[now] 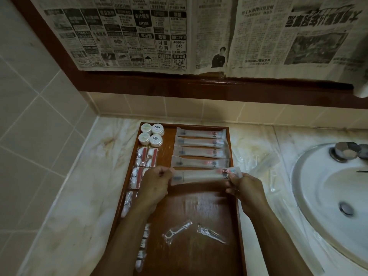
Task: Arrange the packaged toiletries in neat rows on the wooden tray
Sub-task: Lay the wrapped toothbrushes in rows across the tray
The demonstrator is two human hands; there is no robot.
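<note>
Head view: both hands are holding a long sachet [201, 176] level over the wooden tray [235, 196], mid-frame. Left hand [157, 182] is pinching its left end w/ curled fingers; right hand [245, 186] is pinching the right end likewise. Four matching sachets [200, 149] are lying in a stack of rows above it, upper centre of the tray. To do this well: keep it taut & parallel, printed end to the right like the others, set it just below the fourth row, left edges aligned, then release both ends together.
</note>
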